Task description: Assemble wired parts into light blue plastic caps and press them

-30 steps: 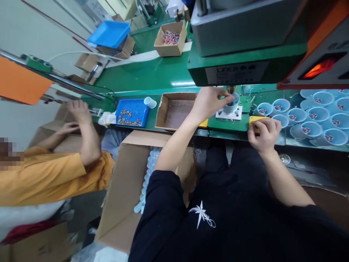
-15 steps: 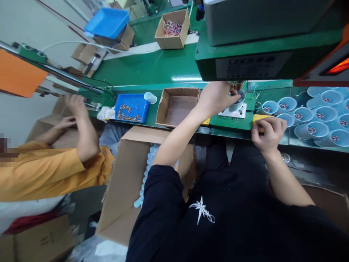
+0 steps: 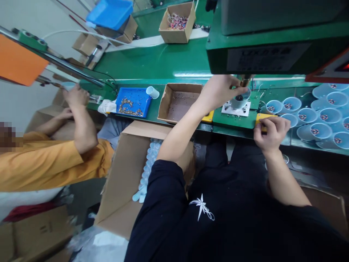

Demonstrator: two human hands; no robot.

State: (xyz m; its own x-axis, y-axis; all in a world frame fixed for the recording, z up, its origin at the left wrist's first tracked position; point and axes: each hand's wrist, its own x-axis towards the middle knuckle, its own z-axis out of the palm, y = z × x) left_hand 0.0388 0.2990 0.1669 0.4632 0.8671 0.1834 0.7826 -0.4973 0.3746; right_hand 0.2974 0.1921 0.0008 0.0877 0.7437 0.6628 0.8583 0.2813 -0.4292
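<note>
My left hand [image 3: 225, 89] reaches under the head of a green press [image 3: 261, 62], its thumb and fingers closed at the rim of a light-blue plastic cup [image 3: 239, 103]. That cup stands on a white metal plate [image 3: 227, 109], and a dark round piece shows inside it. Just above the cup is the press's brass-coloured rod [image 3: 245, 80]. My right hand [image 3: 272, 133] rests with curled fingers on a yellow button box [image 3: 261, 118] at the bench edge; the fingers hide part of the box.
Several cups with small wired parts inside [image 3: 315, 131] stand at right. Left of the press are a shallow cardboard box [image 3: 178, 105], a lone cup [image 3: 152, 92] and a blue tray [image 3: 133, 103] of small metal parts. A carton [image 3: 120, 174] holds stacked cups. A co-worker's hand [image 3: 76, 96] is at far left.
The whole view has shifted slightly. My left fingers stay at the cup, whose dark inner piece shows more plainly. A cup now shows by the co-worker's hand. My right hand stays on the button box.
</note>
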